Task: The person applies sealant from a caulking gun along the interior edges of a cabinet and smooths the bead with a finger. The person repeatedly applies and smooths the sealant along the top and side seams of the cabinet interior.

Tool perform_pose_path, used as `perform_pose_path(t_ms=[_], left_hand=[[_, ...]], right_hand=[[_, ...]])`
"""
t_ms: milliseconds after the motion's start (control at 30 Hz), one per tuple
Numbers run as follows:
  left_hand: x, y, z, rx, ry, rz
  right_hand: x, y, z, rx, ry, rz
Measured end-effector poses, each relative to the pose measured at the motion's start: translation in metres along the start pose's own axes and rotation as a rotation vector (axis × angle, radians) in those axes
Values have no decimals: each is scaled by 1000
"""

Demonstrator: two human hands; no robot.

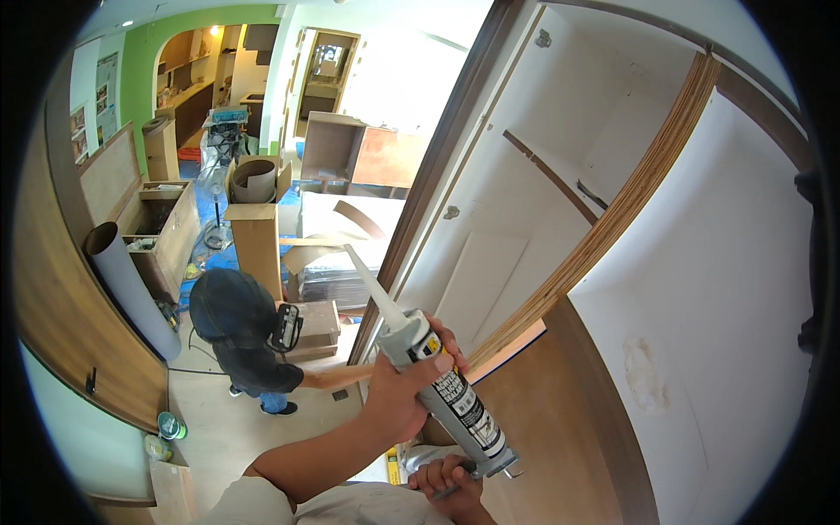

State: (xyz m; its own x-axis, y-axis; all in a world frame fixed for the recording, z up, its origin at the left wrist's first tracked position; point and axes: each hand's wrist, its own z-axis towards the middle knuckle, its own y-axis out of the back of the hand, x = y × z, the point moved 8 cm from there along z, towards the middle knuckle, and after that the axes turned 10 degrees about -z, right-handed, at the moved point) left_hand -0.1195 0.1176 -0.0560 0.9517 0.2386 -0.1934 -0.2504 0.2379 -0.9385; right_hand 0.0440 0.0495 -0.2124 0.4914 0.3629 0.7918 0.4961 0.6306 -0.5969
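A caulking gun [503,464] loaded with a grey-and-white sealant cartridge [468,404] is held up in front of me. Its long white nozzle [374,282] points up and to the left. Around the front end of the cartridge my left hand [409,381] is closed, thumb across the label. Lower down, my right hand [448,483] grips the gun's handle, which the fingers partly cover. To the right stands an open white-lined cabinet [560,131] with a bare plywood-edged panel [604,223].
A co-worker in a dark cap [232,302] stands at the left, one arm reaching toward the cabinet behind my left hand. A rolled sheet [131,289] leans against the brown door [83,262]. Nearby are a wooden chest [166,254], cardboard box [256,249] and green-labelled tub [171,426].
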Motion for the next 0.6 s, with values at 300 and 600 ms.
perform_pose_path(t_ms=[300, 600], left_hand=[[23, -13, 12, 129, 28, 347], [18, -13, 9, 167, -7, 405]], right_hand=[[-16, 22, -5, -45, 3, 314], [-3, 6, -4, -252, -79, 206]])
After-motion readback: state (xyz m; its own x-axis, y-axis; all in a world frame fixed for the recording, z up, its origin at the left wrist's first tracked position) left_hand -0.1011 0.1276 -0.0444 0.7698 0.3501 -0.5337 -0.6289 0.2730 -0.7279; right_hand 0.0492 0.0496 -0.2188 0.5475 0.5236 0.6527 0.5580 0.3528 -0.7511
